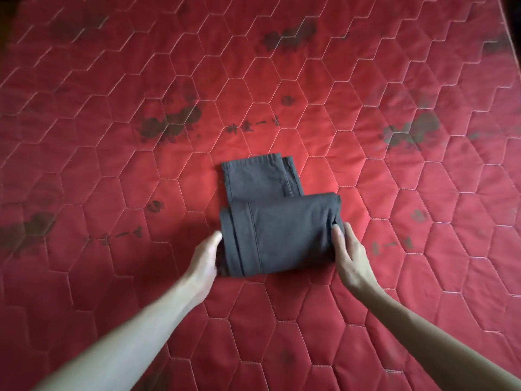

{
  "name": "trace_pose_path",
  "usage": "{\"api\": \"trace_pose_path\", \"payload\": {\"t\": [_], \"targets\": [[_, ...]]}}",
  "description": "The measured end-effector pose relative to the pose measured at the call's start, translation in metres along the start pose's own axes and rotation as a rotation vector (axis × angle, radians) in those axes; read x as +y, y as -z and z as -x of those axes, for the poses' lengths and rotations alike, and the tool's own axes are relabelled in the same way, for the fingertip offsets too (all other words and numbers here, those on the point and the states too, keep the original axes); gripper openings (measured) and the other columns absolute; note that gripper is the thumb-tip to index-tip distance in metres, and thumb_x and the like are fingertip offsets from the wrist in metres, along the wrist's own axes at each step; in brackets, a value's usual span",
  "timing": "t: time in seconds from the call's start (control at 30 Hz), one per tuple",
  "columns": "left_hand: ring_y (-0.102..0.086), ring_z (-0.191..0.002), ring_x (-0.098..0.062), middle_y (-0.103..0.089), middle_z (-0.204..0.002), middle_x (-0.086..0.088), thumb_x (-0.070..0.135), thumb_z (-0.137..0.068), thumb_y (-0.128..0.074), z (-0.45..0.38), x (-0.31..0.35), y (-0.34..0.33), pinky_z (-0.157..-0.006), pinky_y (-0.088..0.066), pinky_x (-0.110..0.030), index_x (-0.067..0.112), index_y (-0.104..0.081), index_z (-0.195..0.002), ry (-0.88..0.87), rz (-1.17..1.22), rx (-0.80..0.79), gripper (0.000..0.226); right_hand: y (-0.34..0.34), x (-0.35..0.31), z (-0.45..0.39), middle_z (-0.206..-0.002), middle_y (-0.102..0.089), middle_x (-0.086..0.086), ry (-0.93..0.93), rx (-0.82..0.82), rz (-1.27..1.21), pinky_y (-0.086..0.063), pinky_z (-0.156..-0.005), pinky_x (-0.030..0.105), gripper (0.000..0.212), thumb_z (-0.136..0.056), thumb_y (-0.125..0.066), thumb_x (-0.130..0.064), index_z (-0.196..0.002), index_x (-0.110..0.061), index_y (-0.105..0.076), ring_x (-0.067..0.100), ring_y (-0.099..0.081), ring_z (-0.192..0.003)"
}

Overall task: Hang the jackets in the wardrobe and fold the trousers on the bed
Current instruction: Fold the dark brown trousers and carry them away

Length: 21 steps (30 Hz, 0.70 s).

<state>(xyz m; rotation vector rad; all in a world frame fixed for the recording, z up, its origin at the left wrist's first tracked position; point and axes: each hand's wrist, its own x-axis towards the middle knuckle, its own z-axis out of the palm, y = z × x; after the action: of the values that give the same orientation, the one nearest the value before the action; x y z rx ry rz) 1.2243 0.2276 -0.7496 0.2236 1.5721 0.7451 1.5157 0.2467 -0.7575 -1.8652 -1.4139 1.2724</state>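
Note:
A pair of dark grey trousers lies folded into a thick bundle in the middle of the red quilted bed. The leg hems stick out flat beyond the bundle's far edge. My left hand presses against the bundle's left end; its fingers are hidden under or behind the cloth. My right hand lies against the right end with fingers stretched along the cloth. No jacket or wardrobe is in view.
The mattress cover has a white hexagon stitch pattern and several dark printed patches. The bed's right edge shows at the top right corner.

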Motion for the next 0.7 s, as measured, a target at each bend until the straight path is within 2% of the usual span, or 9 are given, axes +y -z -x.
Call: {"api": "trace_pose_path", "payload": {"t": [0.07, 0.1, 0.17, 0.23, 0.33, 0.43, 0.5, 0.57, 0.7], "targets": [[-0.069, -0.119, -0.017, -0.075, -0.124, 0.008, 0.071, -0.089, -0.058, -0.01, -0.006, 0.002, -0.107, -0.05, -0.049, 0.03, -0.072, -0.124, 0.053, -0.021, -0.004, 0.056, -0.007, -0.002, -0.002, -0.085, -0.065, -0.011, -0.012, 0.024, 0.1, -0.045, -0.075, 0.042, 0.015, -0.106, -0.049, -0.048, -0.113, -0.034, -0.05, 0.021, -0.06, -0.082], [-0.061, -0.129, -0.014, -0.068, -0.134, 0.012, 0.078, -0.084, -0.06, -0.011, -0.009, 0.003, -0.113, -0.045, -0.046, 0.031, -0.066, -0.135, 0.048, -0.104, -0.008, 0.069, -0.01, -0.002, -0.004, -0.101, -0.071, -0.004, 0.004, 0.04, 0.16, -0.047, -0.078, 0.041, 0.028, -0.105, -0.052, -0.047, -0.128, -0.033, -0.047, 0.026, -0.064, -0.094], [-0.056, -0.131, -0.01, -0.062, -0.139, 0.014, 0.065, -0.092, -0.064, -0.007, -0.013, 0.002, -0.108, -0.043, -0.028, 0.028, -0.059, -0.143, -0.091, -0.326, -0.003, 0.063, -0.013, -0.003, -0.007, -0.122, -0.07, 0.002, 0.041, 0.069, 0.334, -0.045, -0.076, 0.039, 0.041, -0.105, -0.05, -0.046, -0.141, -0.031, -0.04, 0.033, -0.065, -0.106], [-0.062, -0.123, -0.01, -0.067, -0.13, 0.011, 0.052, -0.09, -0.074, -0.005, -0.017, 0.001, -0.098, -0.047, -0.022, 0.025, -0.059, -0.138, -0.203, -0.472, -0.001, 0.056, -0.014, -0.006, -0.011, -0.117, -0.07, 0.002, 0.056, 0.05, 0.472, -0.042, -0.07, 0.039, 0.036, -0.106, -0.045, -0.046, -0.139, -0.03, -0.04, 0.038, -0.066, -0.101], [-0.061, -0.122, -0.012, -0.065, -0.129, 0.008, 0.057, -0.084, -0.077, -0.002, -0.025, 0.001, -0.104, -0.047, -0.029, 0.019, -0.05, -0.138, -0.245, -0.565, 0.014, 0.072, -0.014, -0.008, -0.017, -0.09, -0.071, 0.002, 0.011, 0.015, 0.297, -0.048, -0.069, 0.044, 0.026, -0.106, -0.048, -0.043, -0.125, -0.027, -0.048, 0.036, -0.066, -0.086], [-0.059, -0.123, -0.012, -0.063, -0.13, 0.008, 0.044, -0.095, -0.071, 0.003, -0.029, 0.001, -0.102, -0.041, -0.026, 0.018, -0.049, -0.14, -0.191, -0.494, 0.046, 0.056, -0.017, -0.006, -0.026, -0.079, -0.066, 0.001, -0.087, 0.048, 0.061, -0.047, -0.075, 0.044, 0.02, -0.106, -0.052, -0.038, -0.104, -0.018, -0.053, 0.021, -0.06, -0.078], [-0.063, -0.115, -0.006, -0.067, -0.124, 0.011, 0.043, -0.095, -0.071, 0.008, -0.031, -0.001, -0.093, -0.043, -0.02, 0.026, -0.057, -0.134, -0.148, -0.379, 0.079, 0.045, -0.023, -0.007, -0.032, -0.075, -0.059, 0.002, -0.101, 0.026, 0.071, -0.04, -0.071, 0.043, 0.023, -0.109, -0.047, -0.034, -0.098, -0.014, -0.049, 0.024, -0.055, -0.075], [-0.064, -0.103, 0.003, -0.071, -0.113, 0.016, 0.041, -0.093, -0.074, 0.009, -0.034, -0.005, -0.081, -0.044, -0.012, 0.03, -0.064, -0.123, -0.118, -0.32, 0.099, 0.034, -0.027, -0.011, -0.036, -0.086, -0.066, 0.005, -0.106, -0.037, 0.251, -0.038, -0.071, 0.04, 0.017, -0.11, -0.039, -0.035, -0.114, -0.021, -0.048, 0.037, -0.062, -0.086], [-0.072, -0.092, -0.013, -0.077, -0.097, 0.004, 0.039, -0.087, -0.081, 0.011, -0.041, -0.011, -0.071, -0.05, -0.021, 0.015, -0.075, -0.107, -0.073, -0.332, 0.237, 0.032, -0.03, -0.023, -0.035, -0.129, -0.064, 0.001, 0.018, -0.116, 0.442, -0.036, -0.077, 0.037, 0.026, -0.11, -0.035, -0.033, -0.134, -0.028, -0.044, 0.036, -0.061, -0.114]]}}
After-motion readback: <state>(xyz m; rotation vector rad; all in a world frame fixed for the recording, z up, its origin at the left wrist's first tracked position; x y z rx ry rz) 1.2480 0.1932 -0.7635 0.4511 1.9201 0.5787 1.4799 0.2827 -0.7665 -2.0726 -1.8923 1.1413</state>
